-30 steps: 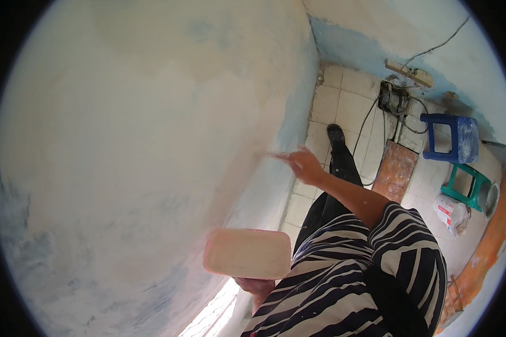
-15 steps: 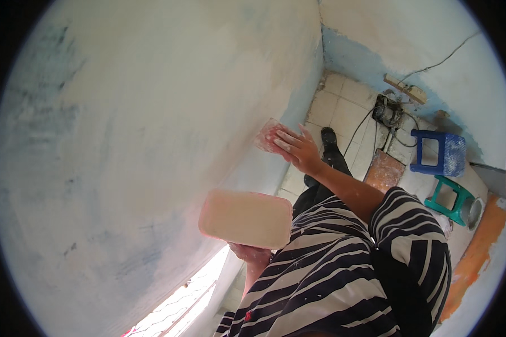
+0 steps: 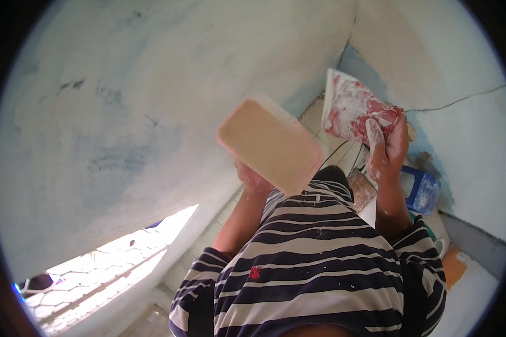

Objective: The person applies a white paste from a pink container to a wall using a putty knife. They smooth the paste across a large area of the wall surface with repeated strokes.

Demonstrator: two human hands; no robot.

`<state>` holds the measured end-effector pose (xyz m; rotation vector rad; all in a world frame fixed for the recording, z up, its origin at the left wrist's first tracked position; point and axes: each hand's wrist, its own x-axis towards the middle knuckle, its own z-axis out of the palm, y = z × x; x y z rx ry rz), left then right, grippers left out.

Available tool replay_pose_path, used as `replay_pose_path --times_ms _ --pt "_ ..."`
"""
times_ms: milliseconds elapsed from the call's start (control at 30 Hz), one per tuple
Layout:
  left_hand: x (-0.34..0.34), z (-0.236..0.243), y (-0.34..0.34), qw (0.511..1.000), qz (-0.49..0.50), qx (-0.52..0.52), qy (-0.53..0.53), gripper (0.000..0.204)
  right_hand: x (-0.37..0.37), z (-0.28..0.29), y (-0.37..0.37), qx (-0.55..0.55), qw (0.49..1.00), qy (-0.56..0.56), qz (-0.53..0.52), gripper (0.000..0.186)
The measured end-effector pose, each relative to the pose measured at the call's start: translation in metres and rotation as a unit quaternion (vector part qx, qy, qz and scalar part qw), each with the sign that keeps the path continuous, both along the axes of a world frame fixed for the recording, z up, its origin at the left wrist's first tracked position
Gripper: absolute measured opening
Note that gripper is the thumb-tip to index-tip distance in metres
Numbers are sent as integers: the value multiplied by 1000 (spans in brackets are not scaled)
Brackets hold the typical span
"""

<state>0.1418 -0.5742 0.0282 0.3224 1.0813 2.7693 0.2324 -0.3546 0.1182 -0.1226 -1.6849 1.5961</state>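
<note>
My left hand (image 3: 253, 177) grips a rounded rectangular tray (image 3: 230, 121) from below, at its near left side. Its pink rim surrounds a smooth beige surface that looks like wall putty. My right hand (image 3: 385, 147) is closed around a red putty spreader (image 3: 351, 106), thumb on the face turned to me. White paste smears the spreader, and its straight pale edge points up and left, away from the hand. Whitish residue coats the right fingers and thumb. The spreader is raised to the right of the tray, apart from it.
A patchy white and blue wall (image 3: 152, 129) rises on the left, meeting another wall (image 3: 450, 50) at the far corner. A blue stool (image 3: 424, 191) stands on the right, partly behind my right arm. Bright patterned grating (image 3: 118, 264) shows at lower left.
My right hand has come away from the left wall, moving right with the spreader, whose smeared face now shows. The tray has risen and tilted, and the view has turned.
</note>
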Motion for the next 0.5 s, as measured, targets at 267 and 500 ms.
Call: replay_pose_path --times_ms 267,500 --pt "26 11 76 980 -90 148 -94 48 10 58 10 351 910 -212 58 33" --pt "66 14 147 953 -165 191 -166 52 26 71 51 436 838 -324 45 43"
